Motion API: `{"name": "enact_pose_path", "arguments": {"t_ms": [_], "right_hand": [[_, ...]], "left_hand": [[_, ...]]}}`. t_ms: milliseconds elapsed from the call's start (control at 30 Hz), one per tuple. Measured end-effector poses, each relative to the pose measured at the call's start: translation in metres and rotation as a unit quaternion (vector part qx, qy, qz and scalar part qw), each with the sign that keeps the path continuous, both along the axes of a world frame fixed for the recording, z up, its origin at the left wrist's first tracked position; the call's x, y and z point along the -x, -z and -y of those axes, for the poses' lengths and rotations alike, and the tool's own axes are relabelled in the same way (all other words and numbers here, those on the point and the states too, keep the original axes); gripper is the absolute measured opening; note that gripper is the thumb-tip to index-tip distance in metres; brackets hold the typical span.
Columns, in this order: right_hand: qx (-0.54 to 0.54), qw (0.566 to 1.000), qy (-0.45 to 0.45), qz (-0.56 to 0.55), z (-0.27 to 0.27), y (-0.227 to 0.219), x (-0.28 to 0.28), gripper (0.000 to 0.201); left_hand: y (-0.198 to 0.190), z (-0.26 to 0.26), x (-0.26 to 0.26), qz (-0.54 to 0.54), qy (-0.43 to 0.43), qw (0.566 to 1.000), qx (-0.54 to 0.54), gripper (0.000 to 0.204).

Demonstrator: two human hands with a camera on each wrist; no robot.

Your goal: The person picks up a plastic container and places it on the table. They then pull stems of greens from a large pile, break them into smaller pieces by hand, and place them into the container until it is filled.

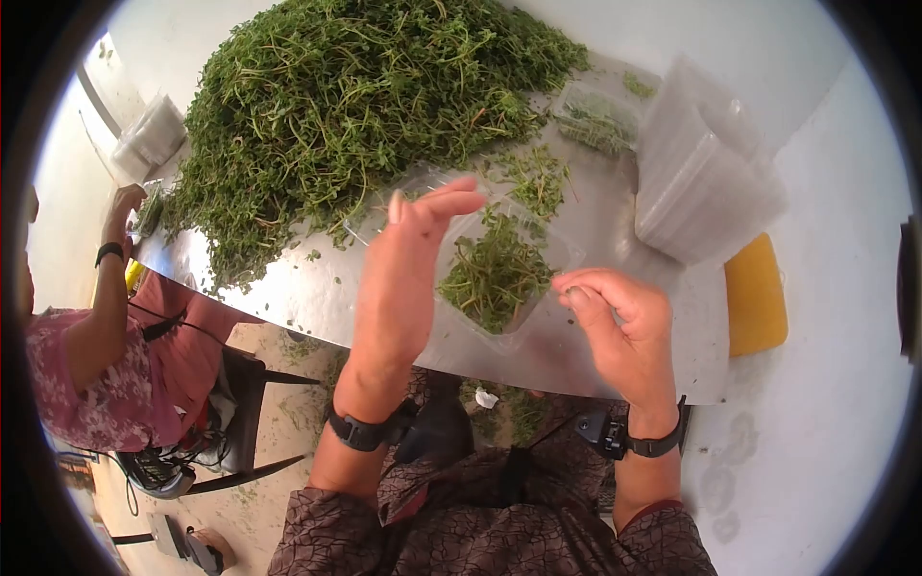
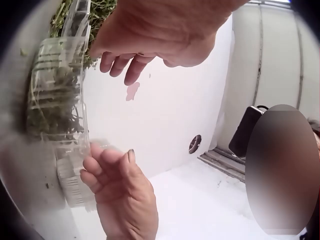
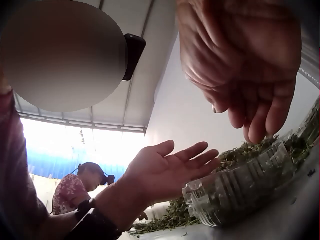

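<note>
A clear plastic clamshell box [image 1: 501,343] stands lidded-side open on the metal table, filled with leafy green sprigs [image 1: 495,274]. At its left side my left hand [image 1: 399,278] hovers with fingers extended and nothing in them. In the right wrist view the left palm [image 3: 155,172] faces up beside the box wall. My right hand [image 1: 629,331] is by the box's right side, its fingers loosely bent and thumb near the fingertips. The left wrist view shows this right hand [image 2: 127,195] with no object in its fingers.
A large heap of greens [image 1: 365,106] covers the back of the table. Behind right are a filled box [image 1: 595,120] and a tall stack of clear containers [image 1: 706,173]. Loose sprigs [image 1: 538,182] lie behind the box. Another person [image 1: 106,365] sits at left; a yellow object [image 1: 756,298] is at right.
</note>
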State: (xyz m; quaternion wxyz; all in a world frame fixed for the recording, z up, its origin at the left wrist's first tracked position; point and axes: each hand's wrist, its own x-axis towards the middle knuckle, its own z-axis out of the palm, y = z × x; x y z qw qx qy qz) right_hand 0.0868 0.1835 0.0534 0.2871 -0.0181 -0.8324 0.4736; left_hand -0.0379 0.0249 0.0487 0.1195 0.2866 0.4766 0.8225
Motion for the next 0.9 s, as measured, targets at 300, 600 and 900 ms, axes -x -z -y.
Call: {"name": "enact_pose_path", "arguments": {"t_ms": [300, 600, 900], "right_hand": [[-0.141, 0.988, 0.044, -0.039, 0.006, 0.014, -0.004, 0.019], [-0.153, 0.987, 0.031, -0.05, 0.006, 0.018, -0.005, 0.017], [-0.116, 0.991, 0.022, -0.06, 0.008, 0.023, -0.006, 0.016]], "left_hand": [[0.004, 0.014, -0.018, -0.267, -0.111, 0.914, 0.283, 0.037], [0.004, -0.001, -0.031, -0.479, -0.105, 0.717, 0.496, 0.041], [-0.006, 0.0, -0.028, -0.453, -0.053, 0.721, 0.522, 0.041]]}}
